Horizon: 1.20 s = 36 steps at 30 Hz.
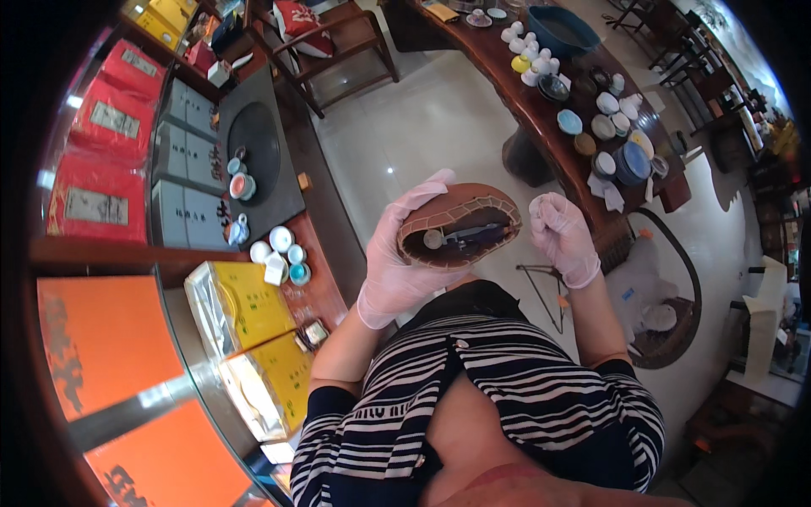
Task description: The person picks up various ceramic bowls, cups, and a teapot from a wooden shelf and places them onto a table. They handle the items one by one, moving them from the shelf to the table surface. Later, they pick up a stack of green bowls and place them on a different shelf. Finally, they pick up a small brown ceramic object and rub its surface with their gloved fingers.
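Observation:
My left hand (396,253), in a thin translucent glove, holds a brown oval container (472,195) from its left side and underneath. Cord lacing runs around the container's opening, which is turned towards me. Inside lie a small round pale piece (433,239) and dark, partly metallic items that I cannot identify. My right hand (556,231), gloved too, is raised just right of the container, apart from it. Its fingers are curled together; whether something small is pinched between them cannot be told.
At the upper right, a dark wooden table (507,89) bears white cups, stacked dishes and a blue-green basin (562,32). On the left are a black tray (279,152) with cups, yellow boxes (253,304) and red packages (111,120). A wooden armchair (345,38) stands at the top.

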Each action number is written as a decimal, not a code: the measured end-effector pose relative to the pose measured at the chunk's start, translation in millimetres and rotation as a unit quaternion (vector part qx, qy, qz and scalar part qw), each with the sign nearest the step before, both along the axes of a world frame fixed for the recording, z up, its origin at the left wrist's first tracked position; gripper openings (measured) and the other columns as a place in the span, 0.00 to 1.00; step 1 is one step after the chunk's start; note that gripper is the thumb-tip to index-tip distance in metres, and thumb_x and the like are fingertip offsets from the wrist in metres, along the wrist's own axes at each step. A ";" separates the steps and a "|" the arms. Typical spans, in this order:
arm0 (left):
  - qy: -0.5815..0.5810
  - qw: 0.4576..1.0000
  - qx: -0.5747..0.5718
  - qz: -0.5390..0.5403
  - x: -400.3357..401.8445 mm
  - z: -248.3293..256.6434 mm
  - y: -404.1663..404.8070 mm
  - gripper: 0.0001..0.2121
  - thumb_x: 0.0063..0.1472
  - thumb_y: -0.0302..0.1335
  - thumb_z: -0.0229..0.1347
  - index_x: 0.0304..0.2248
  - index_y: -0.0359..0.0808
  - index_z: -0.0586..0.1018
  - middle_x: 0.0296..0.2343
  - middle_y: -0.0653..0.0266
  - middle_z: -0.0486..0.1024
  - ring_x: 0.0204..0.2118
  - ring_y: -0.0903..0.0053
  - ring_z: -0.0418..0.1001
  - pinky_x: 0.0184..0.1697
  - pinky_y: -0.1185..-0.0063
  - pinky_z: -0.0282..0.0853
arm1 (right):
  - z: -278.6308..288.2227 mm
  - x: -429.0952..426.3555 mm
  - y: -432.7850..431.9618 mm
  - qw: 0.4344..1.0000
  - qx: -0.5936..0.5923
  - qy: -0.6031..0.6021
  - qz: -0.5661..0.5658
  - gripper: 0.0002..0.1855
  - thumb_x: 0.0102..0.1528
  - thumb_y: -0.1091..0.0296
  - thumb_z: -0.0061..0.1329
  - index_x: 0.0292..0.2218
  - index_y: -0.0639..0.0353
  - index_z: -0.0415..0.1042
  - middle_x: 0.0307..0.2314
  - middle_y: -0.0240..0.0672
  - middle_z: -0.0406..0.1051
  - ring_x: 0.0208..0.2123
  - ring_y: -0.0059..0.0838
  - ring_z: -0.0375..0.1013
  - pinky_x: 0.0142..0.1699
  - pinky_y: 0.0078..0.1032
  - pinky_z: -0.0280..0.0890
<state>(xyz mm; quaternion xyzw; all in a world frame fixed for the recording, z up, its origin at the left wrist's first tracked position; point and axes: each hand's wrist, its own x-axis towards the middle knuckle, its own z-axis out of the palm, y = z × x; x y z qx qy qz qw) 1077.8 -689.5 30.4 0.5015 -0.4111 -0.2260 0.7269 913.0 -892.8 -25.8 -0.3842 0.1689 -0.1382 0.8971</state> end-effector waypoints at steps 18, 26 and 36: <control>0.015 0.989 0.018 -0.144 177.1 10.7 -204.4 0.37 0.35 0.13 0.66 0.48 0.33 0.66 0.50 0.55 0.64 0.54 0.67 0.63 0.57 0.70 0.60 | 161.8 151.8 -146.2 0.567 -0.822 0.045 -0.029 0.10 0.45 0.72 0.52 0.33 0.57 0.73 0.14 0.27 0.64 0.17 0.25 0.65 0.24 0.21 0.60; -0.097 0.957 0.054 -0.269 255.8 1.5 -257.7 0.36 0.39 0.14 0.67 0.50 0.34 0.65 0.53 0.57 0.63 0.53 0.72 0.64 0.56 0.73 0.61 | 162.1 253.1 -133.9 0.305 -0.907 0.268 0.111 0.02 0.38 0.70 0.50 0.20 0.55 0.72 0.14 0.34 0.69 0.18 0.33 0.72 0.20 0.27 0.64; 0.064 0.922 0.019 -0.382 319.5 -9.7 -283.5 0.34 0.39 0.18 0.68 0.49 0.33 0.68 0.52 0.53 0.63 0.56 0.65 0.61 0.57 0.71 0.59 | 148.3 315.5 -122.8 0.281 -0.875 0.388 0.062 0.04 0.36 0.68 0.50 0.19 0.54 0.69 0.13 0.31 0.66 0.17 0.29 0.70 0.19 0.27 0.62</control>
